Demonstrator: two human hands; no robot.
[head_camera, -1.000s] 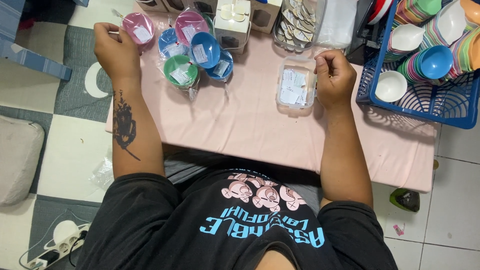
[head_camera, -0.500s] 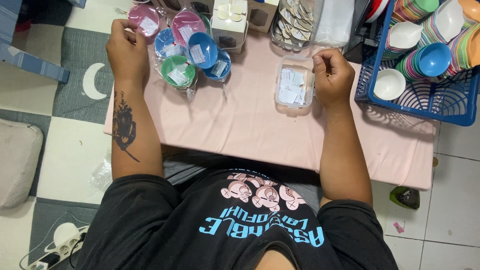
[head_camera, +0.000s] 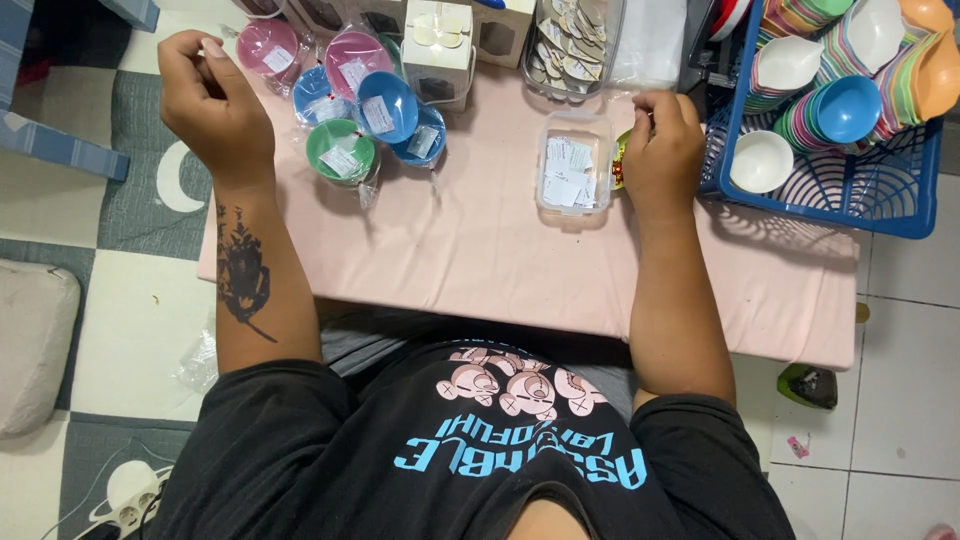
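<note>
Left hand (head_camera: 208, 100) at ten o'clock of the pink tabletop (head_camera: 480, 260), loosely curled, fingers bent inward, thumb and fingertips close together; whether anything sits pinched between them, cannot tell. Just beside it, toward twelve o'clock, a pink wrapped bowl (head_camera: 268, 47) in clear film with a small white slip inside. More wrapped bowls clustered at eleven o'clock: a second pink one (head_camera: 352, 66), a blue one (head_camera: 388, 105), a green one (head_camera: 341, 152), all touching or overlapping.

Right hand (head_camera: 662, 150) at two o'clock, closed into a loose fist, fingertips pressed around a small shiny gold-and-red item (head_camera: 619, 162) barely showing at its edge. Touching that hand on its nine o'clock side, a clear plastic box (head_camera: 574, 165) holding white paper slips, flat on the tabletop near centre top.

At twelve o'clock, a white cardboard box (head_camera: 438, 45) and a clear tub of small labels (head_camera: 572, 45). At three o'clock, a blue plastic basket (head_camera: 860, 205) with stacked coloured and white bowls.
</note>
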